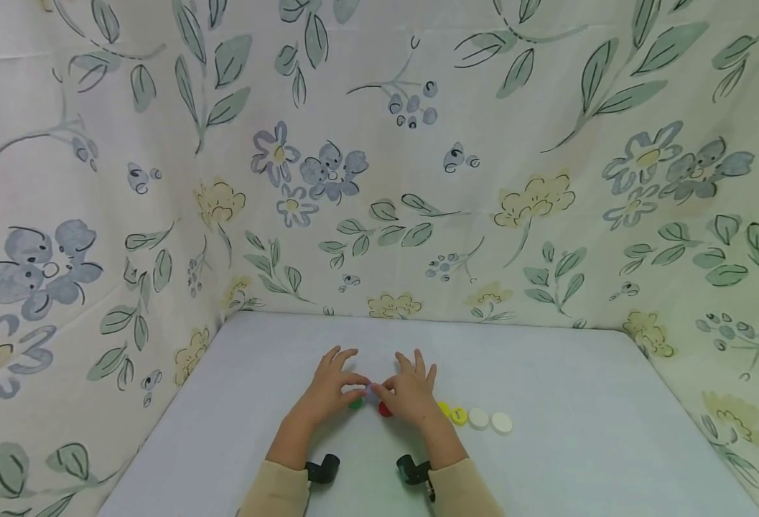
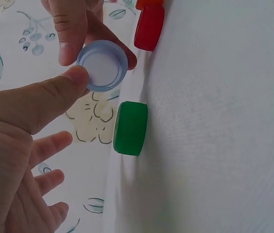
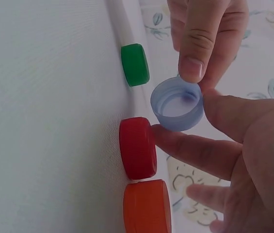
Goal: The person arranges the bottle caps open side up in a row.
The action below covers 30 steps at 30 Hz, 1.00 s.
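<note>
A translucent blue bottle cap [image 1: 370, 390] is held above the table between both hands. My left hand [image 1: 329, 393] pinches one side of it with thumb and index finger. Opposite, my right hand [image 1: 413, 396] pinches the cap with its thumb and index finger. The other fingers of both hands are spread. In the right wrist view the blue cap [image 3: 177, 104] is tilted, its hollow side showing. A green bottle cap [image 2: 131, 128] stands on the table below the left hand. Close to the right index fingertip is a red bottle cap [image 3: 137, 148], with an orange cap [image 3: 147, 208] beside it.
Right of the right hand, yellow caps [image 1: 459, 416] and white caps [image 1: 501, 424] continue the row on the white table [image 1: 586, 445]. The right hand hides part of that row. Floral cloth [image 1: 418, 251] hangs behind and along both sides of the table.
</note>
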Each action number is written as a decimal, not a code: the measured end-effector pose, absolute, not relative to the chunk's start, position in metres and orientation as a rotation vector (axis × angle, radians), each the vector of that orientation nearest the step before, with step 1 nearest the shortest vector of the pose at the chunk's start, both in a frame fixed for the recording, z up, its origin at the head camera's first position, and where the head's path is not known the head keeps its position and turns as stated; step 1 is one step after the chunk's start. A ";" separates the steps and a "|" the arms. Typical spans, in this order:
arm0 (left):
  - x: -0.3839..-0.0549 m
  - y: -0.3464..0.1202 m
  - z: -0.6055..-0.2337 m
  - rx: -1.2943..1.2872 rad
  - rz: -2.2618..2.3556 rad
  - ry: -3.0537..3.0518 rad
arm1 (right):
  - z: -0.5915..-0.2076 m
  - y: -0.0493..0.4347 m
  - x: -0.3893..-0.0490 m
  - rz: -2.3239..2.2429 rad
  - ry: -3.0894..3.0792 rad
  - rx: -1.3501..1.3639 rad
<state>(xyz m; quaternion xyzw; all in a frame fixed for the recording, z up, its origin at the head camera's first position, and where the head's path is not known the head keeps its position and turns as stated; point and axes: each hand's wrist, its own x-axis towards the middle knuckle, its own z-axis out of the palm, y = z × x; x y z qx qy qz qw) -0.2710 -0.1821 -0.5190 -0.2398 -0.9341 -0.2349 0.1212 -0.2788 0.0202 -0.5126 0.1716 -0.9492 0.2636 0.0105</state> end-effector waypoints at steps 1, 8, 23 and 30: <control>-0.271 -0.182 -0.519 -0.708 -0.690 -2.722 | -0.513 0.020 -0.279 0.823 -2.965 0.536; -0.267 -0.184 -0.514 -0.701 -0.764 -2.760 | -0.516 0.021 -0.279 0.894 -2.955 0.504; -0.267 -0.185 -0.514 -0.579 -0.741 -2.979 | -0.517 0.014 -0.275 0.748 -2.949 0.587; -0.266 -0.186 -0.515 -0.572 -0.736 -2.985 | -0.517 0.014 -0.274 0.705 -2.974 0.608</control>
